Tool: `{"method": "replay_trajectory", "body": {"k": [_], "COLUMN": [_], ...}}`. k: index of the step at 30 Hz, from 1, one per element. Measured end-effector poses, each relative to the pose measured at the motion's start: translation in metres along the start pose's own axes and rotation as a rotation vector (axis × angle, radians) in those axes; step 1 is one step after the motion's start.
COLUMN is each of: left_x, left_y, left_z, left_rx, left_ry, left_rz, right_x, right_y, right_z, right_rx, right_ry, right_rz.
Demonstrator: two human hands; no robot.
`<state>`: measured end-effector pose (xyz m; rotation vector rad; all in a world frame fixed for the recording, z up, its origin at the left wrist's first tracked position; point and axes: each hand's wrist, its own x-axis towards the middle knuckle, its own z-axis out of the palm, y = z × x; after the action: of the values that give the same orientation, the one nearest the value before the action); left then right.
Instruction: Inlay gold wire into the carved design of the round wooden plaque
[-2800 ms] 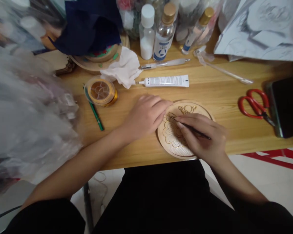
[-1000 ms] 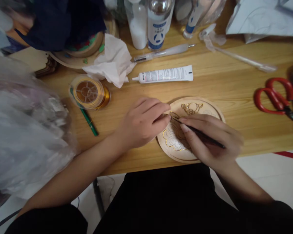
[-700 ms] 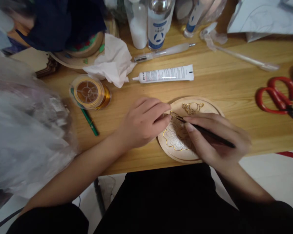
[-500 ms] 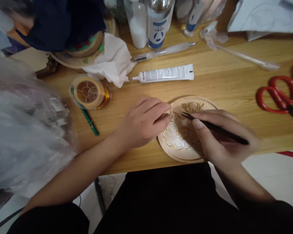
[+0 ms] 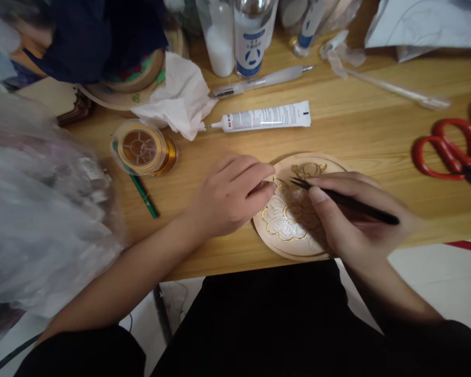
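Observation:
A round wooden plaque (image 5: pixel 267 238) lies near the table's front edge, bearing a drawn flower partly outlined in gold wire (image 5: pixel 288 239). Black tweezers (image 5: pixel 357 208) are gripped in my right hand (image 5: pixel 349 214), which is over the plaque's right side. Their tips are slightly apart above the upper part of the design. At the plaque's left rim, my left hand (image 5: pixel 235 196) is closed, thumb and fingertips drawn together near the gold outline. Whatever it pinches is too small or hidden to make out.
A spool of gold wire (image 5: pixel 143 149) stands at left by a green pencil (image 5: pixel 144 196). Behind the plaque lie a white glue tube (image 5: pixel 267 116), a pen (image 5: pixel 262 82) and crumpled tissue (image 5: pixel 180 97). Red-handled scissors (image 5: pixel 447 152) lie at right; plastic bags (image 5: pixel 43 209) fill the left.
Almost nothing differs. The view has shifted slightly, and both hands keep nearly the same pose over the plaque.

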<state>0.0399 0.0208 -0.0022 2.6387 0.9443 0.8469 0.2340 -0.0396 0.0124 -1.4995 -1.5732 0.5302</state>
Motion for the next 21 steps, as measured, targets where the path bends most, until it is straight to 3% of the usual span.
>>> {"method": "replay_trajectory", "body": {"k": [10, 21], "left_x": [0.002, 0.0015], "left_y": [0.0004, -0.001], "left_z": [0.0023, 0.0029], "left_rx": [-0.006, 0.014], "left_ry": [0.091, 0.101], "left_rz": [0.029, 0.048], "right_x": [0.0032, 0.0038], "right_y": [0.0018, 0.0018], "right_z": [0.0011, 0.0022], "right_rx": [-0.018, -0.013], "right_ry": [-0.118, -0.143], "right_rz": [-0.158, -0.169]}}
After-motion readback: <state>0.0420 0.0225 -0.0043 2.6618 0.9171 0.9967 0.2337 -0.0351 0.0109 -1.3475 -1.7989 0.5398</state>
